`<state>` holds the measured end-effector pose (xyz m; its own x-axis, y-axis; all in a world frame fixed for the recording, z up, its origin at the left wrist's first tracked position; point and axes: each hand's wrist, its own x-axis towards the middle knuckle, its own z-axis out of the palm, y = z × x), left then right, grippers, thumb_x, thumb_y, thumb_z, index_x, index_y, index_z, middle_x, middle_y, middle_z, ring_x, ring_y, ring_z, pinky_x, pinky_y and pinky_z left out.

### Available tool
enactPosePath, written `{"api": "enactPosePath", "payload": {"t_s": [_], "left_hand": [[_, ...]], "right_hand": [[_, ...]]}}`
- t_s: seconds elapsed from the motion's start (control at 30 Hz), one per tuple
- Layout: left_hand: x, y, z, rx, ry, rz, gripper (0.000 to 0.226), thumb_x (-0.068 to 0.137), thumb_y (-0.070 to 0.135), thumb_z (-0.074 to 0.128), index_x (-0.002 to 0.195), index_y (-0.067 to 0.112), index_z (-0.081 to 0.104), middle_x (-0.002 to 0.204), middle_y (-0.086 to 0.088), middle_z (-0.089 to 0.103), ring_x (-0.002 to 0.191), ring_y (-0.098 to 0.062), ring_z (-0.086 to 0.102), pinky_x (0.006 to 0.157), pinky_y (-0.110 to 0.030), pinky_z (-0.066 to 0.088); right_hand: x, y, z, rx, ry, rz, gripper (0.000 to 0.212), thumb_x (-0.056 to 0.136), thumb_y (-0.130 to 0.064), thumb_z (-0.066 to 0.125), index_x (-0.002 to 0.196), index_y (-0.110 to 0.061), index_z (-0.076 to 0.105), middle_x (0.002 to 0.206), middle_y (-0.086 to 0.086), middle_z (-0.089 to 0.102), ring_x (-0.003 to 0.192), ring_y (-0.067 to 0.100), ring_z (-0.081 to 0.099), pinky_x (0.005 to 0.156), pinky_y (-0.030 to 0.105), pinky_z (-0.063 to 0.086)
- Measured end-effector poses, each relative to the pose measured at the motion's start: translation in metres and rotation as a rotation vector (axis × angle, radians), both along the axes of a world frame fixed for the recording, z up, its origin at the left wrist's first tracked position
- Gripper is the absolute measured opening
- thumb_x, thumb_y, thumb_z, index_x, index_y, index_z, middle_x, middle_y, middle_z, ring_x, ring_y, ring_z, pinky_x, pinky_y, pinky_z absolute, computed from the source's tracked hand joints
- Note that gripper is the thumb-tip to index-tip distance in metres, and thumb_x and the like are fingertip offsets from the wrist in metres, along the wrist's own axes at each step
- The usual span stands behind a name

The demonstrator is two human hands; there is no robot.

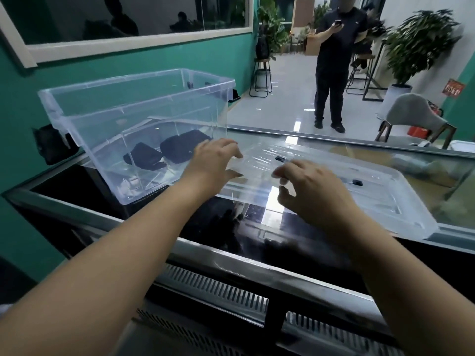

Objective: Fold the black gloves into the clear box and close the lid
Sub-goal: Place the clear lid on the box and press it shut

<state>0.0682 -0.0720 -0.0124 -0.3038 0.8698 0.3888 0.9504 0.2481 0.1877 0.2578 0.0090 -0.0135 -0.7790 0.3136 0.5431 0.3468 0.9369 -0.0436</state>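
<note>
The clear box (77, 124) stands open at the left on a glass-topped counter. Inside it, on the bottom, lie the folded black gloves (177, 149), two dark bundles side by side. The clear lid (372, 196) lies flat on the counter to the right of the box. My left hand (213, 160) is at the lid's left end, thumb under the edge and fingers over it. My right hand (311, 191) hovers over the lid's near edge with its fingers spread and curled; whether it touches the lid I cannot tell.
The glass-topped counter (231, 227) has a metal rim and a vent grille along its front. A teal wall with a window is behind the box. A person in dark clothes (334, 60) stands on the floor beyond, near stools, potted plants and a grey chair.
</note>
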Motion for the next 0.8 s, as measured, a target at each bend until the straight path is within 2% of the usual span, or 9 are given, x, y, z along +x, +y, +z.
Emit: {"api": "enactPosePath", "payload": {"t_s": [0.07, 0.13, 0.2, 0.27, 0.37, 0.43, 0.5, 0.67, 0.8], "left_hand": [[0.001, -0.003, 0.013, 0.131, -0.038, -0.048, 0.033, 0.079, 0.020, 0.070, 0.110, 0.013, 0.062, 0.125, -0.004, 0.061, 0.117, -0.024, 0.053, 0.103, -0.035, 0.034], [0.002, -0.008, 0.023, 0.219, -0.059, -0.076, 0.031, 0.077, 0.019, 0.071, 0.106, 0.007, 0.064, 0.112, -0.008, 0.067, 0.103, -0.025, 0.059, 0.087, -0.028, 0.041], [0.002, -0.014, 0.030, 0.271, -0.041, -0.102, 0.033, 0.076, 0.025, 0.072, 0.101, 0.004, 0.064, 0.101, -0.007, 0.068, 0.091, -0.024, 0.061, 0.078, -0.025, 0.042], [0.002, -0.019, 0.037, 0.306, -0.054, -0.116, 0.035, 0.076, 0.028, 0.072, 0.096, 0.001, 0.063, 0.086, 0.004, 0.061, 0.075, -0.016, 0.055, 0.070, -0.020, 0.040], [0.003, -0.025, 0.049, 0.313, -0.161, -0.144, 0.034, 0.074, 0.030, 0.072, 0.088, 0.002, 0.060, 0.069, 0.019, 0.045, 0.059, 0.001, 0.041, 0.060, -0.015, 0.035], [0.004, -0.030, 0.058, 0.288, -0.241, -0.171, 0.034, 0.072, 0.038, 0.070, 0.084, 0.009, 0.057, 0.071, 0.019, 0.048, 0.063, -0.007, 0.047, 0.067, -0.027, 0.042], [0.005, -0.035, 0.069, 0.269, -0.244, -0.153, 0.031, 0.073, 0.042, 0.069, 0.081, 0.016, 0.054, 0.072, 0.018, 0.051, 0.069, -0.014, 0.052, 0.069, -0.032, 0.043], [0.008, -0.055, 0.099, 0.295, -0.286, -0.145, 0.029, 0.076, 0.044, 0.065, 0.067, 0.023, 0.047, 0.062, 0.010, 0.047, 0.056, -0.004, 0.044, 0.057, -0.027, 0.033], [0.009, -0.071, 0.119, 0.369, -0.487, -0.137, 0.034, 0.073, 0.049, 0.061, 0.078, 0.015, 0.054, 0.074, -0.005, 0.066, 0.068, -0.020, 0.068, 0.067, -0.035, 0.052]], "right_hand": [[0.005, 0.005, 0.006, 0.110, 0.071, 0.000, 0.022, 0.074, -0.018, 0.062, 0.094, -0.010, 0.069, 0.081, 0.005, 0.071, 0.075, 0.027, 0.067, 0.073, 0.036, 0.050], [0.008, 0.012, 0.007, 0.212, 0.170, -0.058, 0.024, 0.082, -0.029, 0.057, 0.096, -0.014, 0.069, 0.085, 0.004, 0.071, 0.081, 0.025, 0.065, 0.081, 0.038, 0.044], [0.013, 0.017, 0.002, 0.262, 0.324, -0.179, 0.030, 0.087, -0.037, 0.057, 0.103, -0.014, 0.068, 0.097, 0.007, 0.070, 0.094, 0.025, 0.059, 0.088, 0.038, 0.036], [0.016, 0.025, -0.005, 0.222, 0.461, -0.328, 0.045, 0.090, -0.043, 0.053, 0.119, -0.010, 0.059, 0.122, 0.014, 0.060, 0.116, 0.025, 0.044, 0.100, 0.042, 0.030], [0.014, 0.030, -0.016, -0.033, 0.595, -0.436, 0.071, 0.092, -0.042, 0.045, 0.144, 0.002, 0.023, 0.153, 0.025, 0.018, 0.141, 0.028, 0.011, 0.116, 0.041, 0.008], [0.011, 0.032, -0.015, -0.211, 0.697, -0.403, 0.079, 0.092, -0.039, 0.043, 0.146, 0.005, 0.006, 0.155, 0.026, 0.002, 0.144, 0.029, -0.001, 0.117, 0.037, -0.001], [0.007, 0.040, -0.008, -0.398, 0.845, -0.364, 0.080, 0.092, -0.040, 0.039, 0.146, 0.003, 0.000, 0.156, 0.023, -0.005, 0.145, 0.030, -0.005, 0.118, 0.038, -0.002], [-0.007, 0.069, 0.017, -0.961, 1.049, -0.261, 0.065, 0.099, -0.043, 0.020, 0.149, -0.007, 0.000, 0.159, 0.013, 0.002, 0.146, 0.024, 0.008, 0.118, 0.034, 0.009], [-0.034, 0.083, 0.026, -1.055, 0.942, -0.178, 0.066, 0.091, -0.051, 0.022, 0.145, -0.013, 0.021, 0.152, 0.012, 0.027, 0.138, 0.024, 0.028, 0.115, 0.042, 0.022]]}}
